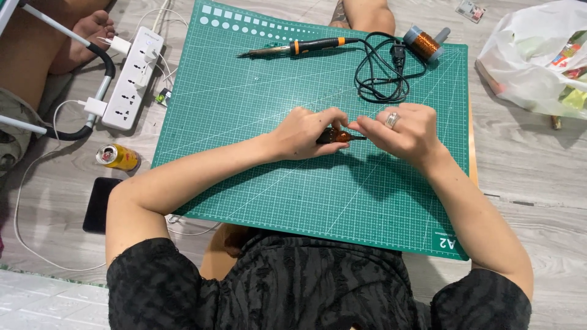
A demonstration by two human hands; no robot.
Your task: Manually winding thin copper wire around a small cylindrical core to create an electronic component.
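Holding: I see both hands meet at the middle of the green cutting mat (257, 171), pinching a small dark part wound with copper wire (335, 135).
Left hand (306, 133): forearm comes in low from the left, fingers curled shut around the part's dark end.
Right hand (403, 131): wrist bent inward, ringed fingers closed, fingertips at the part's thin tip.
Behind: soldering iron (299, 46) lies on the mat's far edge, its cord coiled beside a copper wire spool (423, 43).
Floor: power strip (131, 76) and drink can (117, 157) left of the mat.
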